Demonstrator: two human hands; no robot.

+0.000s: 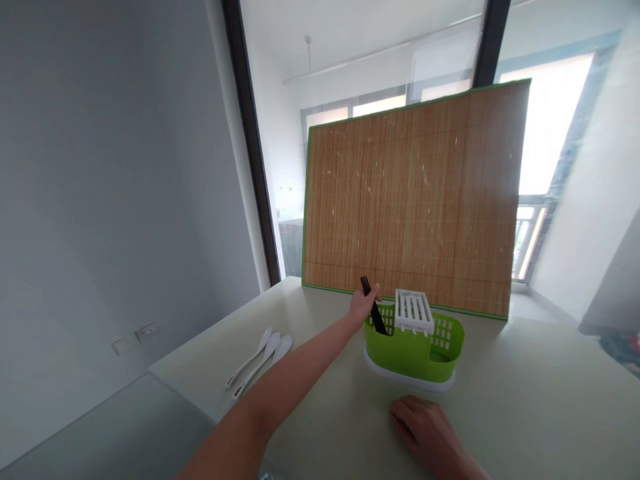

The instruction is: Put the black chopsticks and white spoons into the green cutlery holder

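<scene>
My left hand (364, 305) is closed around a bundle of black chopsticks (379, 320). Their lower ends go down into the left compartment of a green cutlery holder (405, 353), and their tops stick out above my fingers, tilted to the left. The holder stands upright on a white base, with a white slatted rack (413, 311) across its middle. My right hand (423, 427) rests on the table in front of the holder, fingers curled, with nothing visible in them. Left of my left forearm lie three white spoons (267, 350), one partly hidden by the arm.
The pale table (540, 387) carries all of these things. Behind the holder, a bamboo mat (410, 207) with green edging stands upright against a glass partition. A grey wall (125, 200) with sockets rises at the left.
</scene>
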